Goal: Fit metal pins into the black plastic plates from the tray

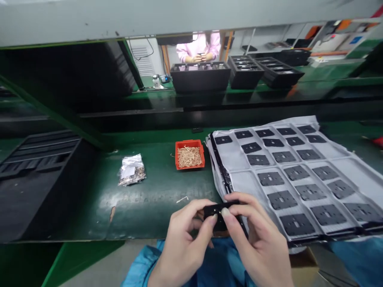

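A small black plate sits between my two hands over the front edge of the green bench. My left hand grips its left end, thumb pressed on the face. My right hand is closed around the other end, with that thumb beside a small shiny gold-coloured spot. The fingers hide much of the plate. To the right, a white compartmented tray holds several flat black plates with small slots. Beyond my hands, an orange-red bin contains many thin brass-coloured strips.
One loose thin strip lies on the bench. A clear bag of small parts is farther left. A large black box stands at far left. Across the bench, a person in pink sits behind black bins.
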`<state>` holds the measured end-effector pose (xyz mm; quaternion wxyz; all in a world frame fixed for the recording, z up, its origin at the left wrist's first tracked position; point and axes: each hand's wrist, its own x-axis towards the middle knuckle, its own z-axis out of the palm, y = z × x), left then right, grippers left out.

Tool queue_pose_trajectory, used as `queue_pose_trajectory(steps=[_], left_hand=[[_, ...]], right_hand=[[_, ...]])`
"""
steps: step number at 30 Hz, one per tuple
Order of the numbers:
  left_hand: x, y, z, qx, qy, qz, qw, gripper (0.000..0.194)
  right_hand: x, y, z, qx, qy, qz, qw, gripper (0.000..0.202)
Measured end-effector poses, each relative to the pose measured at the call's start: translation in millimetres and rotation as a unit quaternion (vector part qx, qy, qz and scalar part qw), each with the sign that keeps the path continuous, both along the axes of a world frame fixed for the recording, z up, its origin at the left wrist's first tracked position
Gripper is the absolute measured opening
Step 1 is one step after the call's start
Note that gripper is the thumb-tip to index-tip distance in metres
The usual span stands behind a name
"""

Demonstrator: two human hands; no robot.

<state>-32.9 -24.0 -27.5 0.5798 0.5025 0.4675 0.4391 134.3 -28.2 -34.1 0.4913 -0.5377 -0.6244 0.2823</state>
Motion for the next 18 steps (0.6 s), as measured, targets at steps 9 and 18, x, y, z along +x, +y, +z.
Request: queue_pose_trajectory(steps=[9, 18], left_hand=[[-18.5, 1.6, 0.4, 0.099, 0.101, 0.019, 0.990, 0.018], [-18.1, 7.1, 8.0, 0.073, 0.138, 0.038, 0.987, 0.017]], right_hand=[[-15.8, 11.6, 4.4, -0.037, 0.054, 0.034, 0.997, 0.008], [-20.6, 13.9, 3.2, -0.062, 0.075, 0.038, 0.995, 0.009]])
